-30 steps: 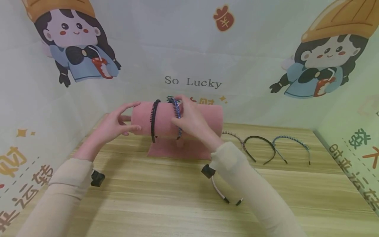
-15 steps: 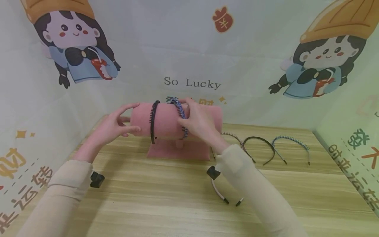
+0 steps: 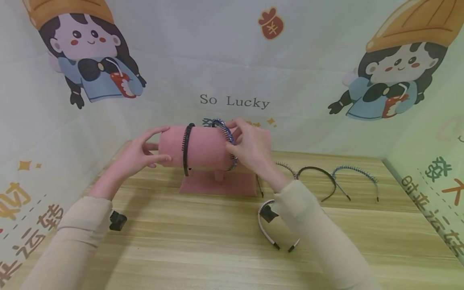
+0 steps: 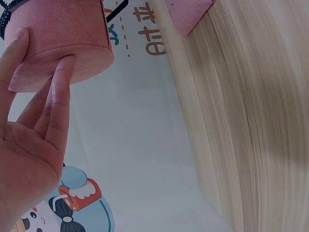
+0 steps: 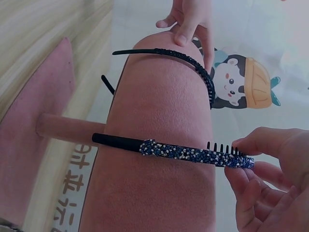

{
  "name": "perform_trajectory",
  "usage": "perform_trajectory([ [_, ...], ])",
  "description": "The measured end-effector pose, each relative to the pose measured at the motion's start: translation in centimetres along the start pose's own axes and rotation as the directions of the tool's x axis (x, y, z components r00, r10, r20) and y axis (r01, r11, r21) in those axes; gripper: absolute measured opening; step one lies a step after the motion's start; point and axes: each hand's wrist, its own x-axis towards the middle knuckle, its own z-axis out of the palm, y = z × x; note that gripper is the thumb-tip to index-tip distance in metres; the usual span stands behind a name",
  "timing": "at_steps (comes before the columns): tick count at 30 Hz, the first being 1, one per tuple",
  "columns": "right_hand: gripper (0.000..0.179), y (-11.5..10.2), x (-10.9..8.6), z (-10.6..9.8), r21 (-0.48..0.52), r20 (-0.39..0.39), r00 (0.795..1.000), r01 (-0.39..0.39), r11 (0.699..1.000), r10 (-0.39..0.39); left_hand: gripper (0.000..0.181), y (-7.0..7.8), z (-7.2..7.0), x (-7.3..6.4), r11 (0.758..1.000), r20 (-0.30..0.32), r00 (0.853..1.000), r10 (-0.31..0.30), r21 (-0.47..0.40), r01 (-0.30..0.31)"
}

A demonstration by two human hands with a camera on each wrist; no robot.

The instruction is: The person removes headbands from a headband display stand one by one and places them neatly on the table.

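A pink padded headband stand (image 3: 208, 149) has a horizontal roll on a post and a flat base. My left hand (image 3: 139, 153) holds the roll's left end; in the left wrist view, fingertips of this hand (image 4: 36, 130) touch its side and end face. My right hand (image 3: 251, 149) pinches a headband with blue glitter (image 3: 230, 139) and black comb teeth. In the right wrist view, this blue headband (image 5: 193, 153) lies across the roll, its upper part between thumb and fingers (image 5: 270, 179). A black toothed headband (image 3: 186, 149) sits around the roll, nearer my left hand.
On the wooden table (image 3: 174, 249) at right lie a black headband (image 3: 319, 168), a light-blue headband (image 3: 357, 169) and another toothed headband (image 3: 286, 166) partly hidden by my right arm. A pale headband (image 3: 262, 225) lies nearer. A printed cloth (image 3: 174, 72) stands behind.
My right hand has moved right along the roll with the blue glitter headband, away from the black one, and the headband now tilts. My left hand stays at the roll's end.
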Motion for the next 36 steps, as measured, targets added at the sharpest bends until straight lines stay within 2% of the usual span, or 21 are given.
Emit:
perform_trajectory([
  [8,0.039,0.6,-0.4,-1.1,0.117,0.010,1.000,0.001,0.993,-0.003,0.087,0.0,-0.2,-0.1,1.000,0.016,1.000,0.006,0.001,-0.006],
  [25,0.035,1.7,-1.4,-2.6,0.160,-0.017,1.000,0.028,0.987,-0.026,0.086,-0.1,-0.2,0.0,1.000,0.002,1.000,-0.005,0.017,0.005],
  [36,0.033,2.2,-1.6,-3.5,0.191,-0.014,1.000,-0.005,0.982,0.007,0.084,-0.2,-0.1,0.0,1.000,-0.010,1.000,-0.013,0.011,0.013],
])
